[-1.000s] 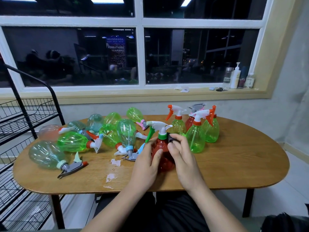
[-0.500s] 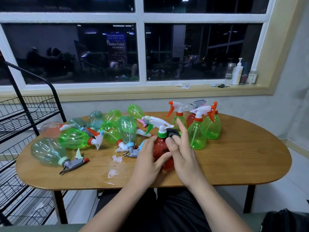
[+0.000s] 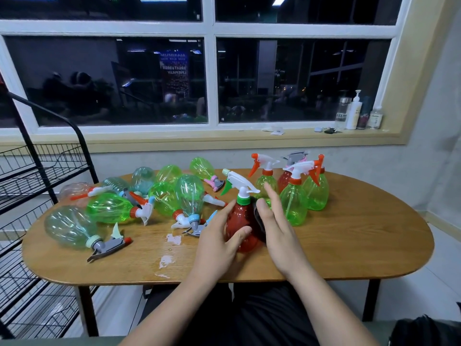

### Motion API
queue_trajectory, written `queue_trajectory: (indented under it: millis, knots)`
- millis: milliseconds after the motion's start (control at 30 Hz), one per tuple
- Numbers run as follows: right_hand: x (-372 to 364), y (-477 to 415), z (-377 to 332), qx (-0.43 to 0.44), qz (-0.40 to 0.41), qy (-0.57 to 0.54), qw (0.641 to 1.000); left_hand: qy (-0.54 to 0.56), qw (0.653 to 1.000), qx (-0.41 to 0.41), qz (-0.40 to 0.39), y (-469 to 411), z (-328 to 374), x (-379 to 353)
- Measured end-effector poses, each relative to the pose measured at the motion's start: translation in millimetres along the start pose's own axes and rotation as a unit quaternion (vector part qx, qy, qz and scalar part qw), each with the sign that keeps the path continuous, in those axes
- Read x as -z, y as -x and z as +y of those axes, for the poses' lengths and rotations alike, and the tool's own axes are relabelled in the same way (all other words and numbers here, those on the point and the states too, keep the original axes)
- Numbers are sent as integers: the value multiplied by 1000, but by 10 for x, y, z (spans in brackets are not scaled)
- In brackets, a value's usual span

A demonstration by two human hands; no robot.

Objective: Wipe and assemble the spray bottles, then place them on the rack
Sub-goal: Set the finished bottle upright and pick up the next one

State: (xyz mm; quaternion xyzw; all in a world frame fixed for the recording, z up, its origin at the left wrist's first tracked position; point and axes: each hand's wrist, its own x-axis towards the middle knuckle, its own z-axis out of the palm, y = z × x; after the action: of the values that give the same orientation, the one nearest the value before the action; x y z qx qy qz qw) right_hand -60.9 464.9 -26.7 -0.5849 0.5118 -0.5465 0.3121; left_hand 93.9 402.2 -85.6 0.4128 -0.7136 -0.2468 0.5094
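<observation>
Wiping: L hand [image 3: 217,243] grips red spray bottle [image 3: 240,217], R hand [image 3: 279,236] flat on dark cloth [image 3: 259,221]. 4 upright bottles [image 3: 294,203] beyond R; lying bottles [image 3: 109,208] left pending.

Lying bottles [image 3: 109,208] left on table [image 3: 361,245]; standing bottles [image 3: 294,203] right; rack [image 3: 30,176] leftmost.

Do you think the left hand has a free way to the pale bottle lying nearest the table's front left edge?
Probably yes: only bare table lies between the left hand and that pale bottle, though it grips the red bottle.
</observation>
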Motion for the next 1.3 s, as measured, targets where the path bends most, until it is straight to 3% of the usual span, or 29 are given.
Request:
queue_trajectory:
  millis: [133, 400, 733, 967, 1167, 1300]
  knots:
    - [-88, 76, 53, 21, 15, 6, 1000, 27, 999, 14, -18, 14, 51, -11]
    - [-112, 87, 248, -86, 2, 25, 996, -30, 999, -2, 14, -3, 31, 6]
    - [-120, 140, 60, 39, -6, 7, 999, -38, 999, -6, 17, -8, -15, 8]
    - [-95, 101, 226, -70, -49, 36, 996, -1, 1000, 18, 18, 16, -2, 1]
    - [-96, 96, 30, 37, -32, 16, 999, 7, 1000, 28, 10, 33, 71, 18]
    - [-189, 140, 138, 38, -43, 73, 996, 13, 999, 30, -1, 35, 63, 23]
